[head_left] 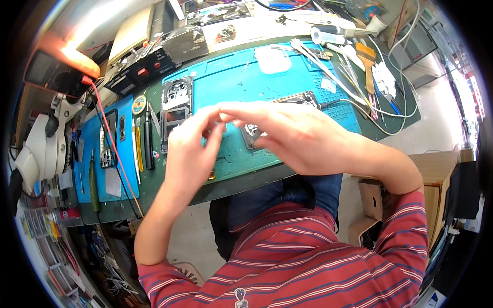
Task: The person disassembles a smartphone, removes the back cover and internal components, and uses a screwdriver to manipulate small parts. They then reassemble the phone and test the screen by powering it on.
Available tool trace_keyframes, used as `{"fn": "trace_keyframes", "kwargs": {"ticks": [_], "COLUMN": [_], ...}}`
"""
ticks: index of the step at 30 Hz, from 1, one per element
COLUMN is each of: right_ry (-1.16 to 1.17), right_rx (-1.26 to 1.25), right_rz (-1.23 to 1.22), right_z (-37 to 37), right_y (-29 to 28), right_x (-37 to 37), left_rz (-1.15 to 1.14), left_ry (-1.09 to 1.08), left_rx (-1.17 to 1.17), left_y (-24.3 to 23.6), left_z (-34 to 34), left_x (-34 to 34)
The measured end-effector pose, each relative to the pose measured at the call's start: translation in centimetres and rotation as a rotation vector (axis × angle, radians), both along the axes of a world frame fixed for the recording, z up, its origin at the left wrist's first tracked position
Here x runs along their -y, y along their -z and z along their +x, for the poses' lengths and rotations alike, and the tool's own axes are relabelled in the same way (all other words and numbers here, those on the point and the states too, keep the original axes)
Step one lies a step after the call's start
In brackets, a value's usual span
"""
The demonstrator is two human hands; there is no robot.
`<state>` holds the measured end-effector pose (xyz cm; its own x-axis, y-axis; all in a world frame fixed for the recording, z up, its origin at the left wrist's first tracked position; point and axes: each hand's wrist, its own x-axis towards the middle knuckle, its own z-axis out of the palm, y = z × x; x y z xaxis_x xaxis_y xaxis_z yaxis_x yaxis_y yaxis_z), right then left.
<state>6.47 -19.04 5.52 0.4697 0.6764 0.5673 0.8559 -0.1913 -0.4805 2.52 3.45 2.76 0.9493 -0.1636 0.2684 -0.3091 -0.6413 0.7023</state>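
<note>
My left hand [194,146] and my right hand [303,134] come together above the blue work mat [226,84], fingertips meeting. The fingers of both are bent and closed toward each other; anything small between them is hidden. Left of my left hand lies an opened phone frame [177,114], its inner parts bare. Beneath my right hand is another opened phone [308,97], mostly covered, with a thin cable [334,101] at its right end. Its near-left corner [250,137] shows below my right fingers.
At the left, a smaller blue mat [118,156] bears phone parts, beside several slim tools [149,138]. An orange multimeter [61,64] with a red lead and a white microscope [43,138] stand there. At the right lie a brush [367,64], tweezers and cables.
</note>
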Motion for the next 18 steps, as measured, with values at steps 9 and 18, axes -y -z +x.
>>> {"fn": "trace_keyframes", "kwargs": {"ticks": [9,18], "right_ry": [0.019,-0.020], "right_rx": [-0.139,-0.150], "right_rz": [-0.112,-0.222], "right_z": [-0.8,-0.7], "right_y": [-0.4,-0.9], "right_x": [0.6,0.5], "left_rz": [0.240,0.219], "left_ry": [0.036,0.183], "left_rx": [0.121,0.201], "left_y": [2.9,4.0], "left_z": [9.2,9.8], "left_x": [0.2,0.6]}}
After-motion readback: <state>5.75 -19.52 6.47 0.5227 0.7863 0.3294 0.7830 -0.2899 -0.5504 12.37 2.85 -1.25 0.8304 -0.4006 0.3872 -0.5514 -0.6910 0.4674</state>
